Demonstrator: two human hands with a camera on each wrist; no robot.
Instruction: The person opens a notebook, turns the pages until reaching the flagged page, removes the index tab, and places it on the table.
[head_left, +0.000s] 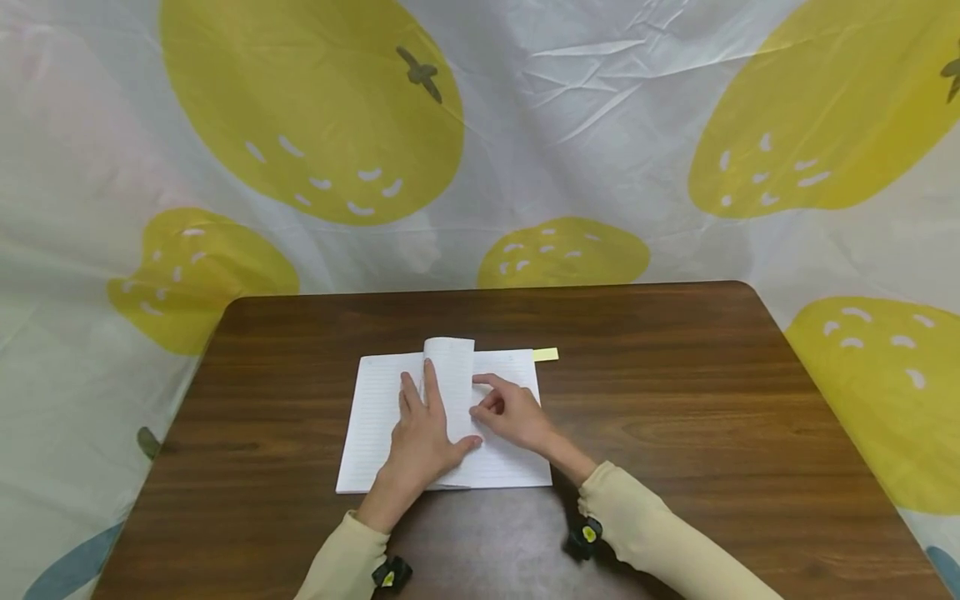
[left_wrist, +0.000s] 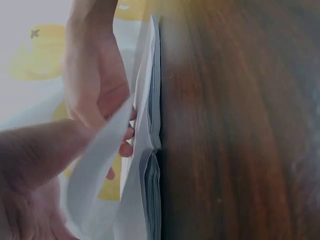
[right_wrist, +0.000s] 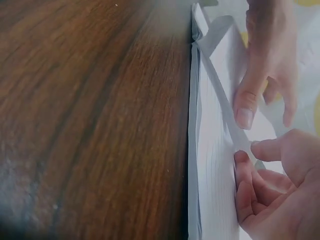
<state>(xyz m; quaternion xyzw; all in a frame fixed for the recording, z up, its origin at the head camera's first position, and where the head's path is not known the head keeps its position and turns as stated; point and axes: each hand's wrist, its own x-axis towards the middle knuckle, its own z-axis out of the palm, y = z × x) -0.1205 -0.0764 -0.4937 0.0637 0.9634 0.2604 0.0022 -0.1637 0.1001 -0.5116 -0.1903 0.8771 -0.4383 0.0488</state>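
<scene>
An open notebook with lined white pages lies on the table. One page is bent up and folded over toward the left, its curve standing raised in the left wrist view. My left hand rests over this page, fingers extended toward the top and thumb spread to the right near the page's edge. At that same edge, my right hand pinches the page between thumb and curled fingers, as the right wrist view shows. Beneath, the right-hand page lies flat.
A yellow sticky tab juts from the notebook's upper right. The brown wooden table extends around it on all sides. Behind stands a white curtain printed with large yellow fruit.
</scene>
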